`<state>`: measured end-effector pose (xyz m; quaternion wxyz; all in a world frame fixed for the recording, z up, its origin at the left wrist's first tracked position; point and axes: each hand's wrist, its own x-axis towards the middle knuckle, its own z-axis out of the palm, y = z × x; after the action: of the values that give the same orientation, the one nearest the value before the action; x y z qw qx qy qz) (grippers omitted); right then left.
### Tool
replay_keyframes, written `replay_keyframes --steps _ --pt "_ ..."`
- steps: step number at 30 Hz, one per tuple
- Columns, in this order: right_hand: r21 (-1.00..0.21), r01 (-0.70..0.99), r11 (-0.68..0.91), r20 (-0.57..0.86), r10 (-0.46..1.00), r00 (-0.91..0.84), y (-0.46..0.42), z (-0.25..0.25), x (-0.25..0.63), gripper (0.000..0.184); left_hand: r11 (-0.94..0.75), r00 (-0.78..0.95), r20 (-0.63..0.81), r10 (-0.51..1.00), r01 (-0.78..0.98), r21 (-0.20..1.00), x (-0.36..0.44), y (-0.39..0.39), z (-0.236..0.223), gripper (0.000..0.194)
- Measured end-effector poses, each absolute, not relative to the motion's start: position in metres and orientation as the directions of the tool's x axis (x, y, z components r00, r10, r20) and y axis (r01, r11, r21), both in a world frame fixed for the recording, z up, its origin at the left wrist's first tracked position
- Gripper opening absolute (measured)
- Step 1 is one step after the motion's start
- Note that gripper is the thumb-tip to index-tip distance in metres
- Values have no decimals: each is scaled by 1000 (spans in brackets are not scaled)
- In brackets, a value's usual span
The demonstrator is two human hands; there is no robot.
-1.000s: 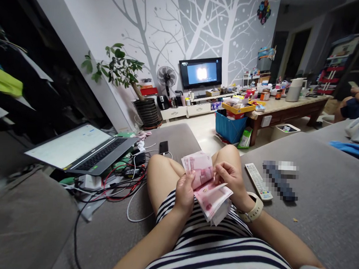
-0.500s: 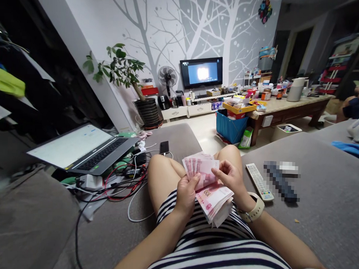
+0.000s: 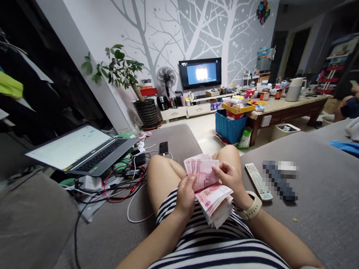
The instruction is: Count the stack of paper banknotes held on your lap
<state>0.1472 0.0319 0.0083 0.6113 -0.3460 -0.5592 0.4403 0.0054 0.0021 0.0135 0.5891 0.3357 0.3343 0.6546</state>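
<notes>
I sit on a grey sofa (image 3: 320, 188) with my knees drawn up. My left hand (image 3: 185, 195) grips a thick stack of pink banknotes (image 3: 213, 197) over my lap, its thumb pressed on the notes folded upward. Several of those notes (image 3: 201, 172) fan out above the stack. My right hand (image 3: 231, 178), with a pale watch on the wrist, pinches the top right corner of the raised notes. Both hands are closed on the money.
A white remote (image 3: 257, 180) and a dark remote (image 3: 280, 181) lie on the sofa to my right. At left are an open laptop (image 3: 80, 148), tangled cables (image 3: 122, 179) and a phone (image 3: 163, 147). Beyond stand a TV (image 3: 200, 72), a cluttered coffee table (image 3: 288, 105) and a blue bin (image 3: 229, 128). Another person sits far right (image 3: 355, 102).
My right hand has flipped more notes up from the stack into the fan held by my left thumb. The bundle stays over my lap.
</notes>
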Motion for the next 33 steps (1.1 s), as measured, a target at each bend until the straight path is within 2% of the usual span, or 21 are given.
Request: replay_keyframes --steps 3,9,15,21,27,33 --pt "-913 -155 377 384 923 -15 30 10 147 42 -147 -187 52 981 -538 830 4 5 12 23" --pt "-906 -183 382 395 918 -39 21 18 147 40 -173 -275 37 961 -492 853 0 11 5 31" --pt "-900 -227 372 397 915 -75 17 21 146 34 -180 -221 75 972 -502 846 1 8 10 25" --pt "-899 -249 359 388 918 -77 15 20 146 29 -165 -199 76 977 -480 861 2 5 13 34" --pt "-896 -249 368 396 915 -75 14 23 146 32 -116 -112 65 992 -540 834 2 4 15 29" --pt "-907 -276 318 358 927 -110 15 23 146 34 -116 -122 59 991 -542 833 5 1 21 33"
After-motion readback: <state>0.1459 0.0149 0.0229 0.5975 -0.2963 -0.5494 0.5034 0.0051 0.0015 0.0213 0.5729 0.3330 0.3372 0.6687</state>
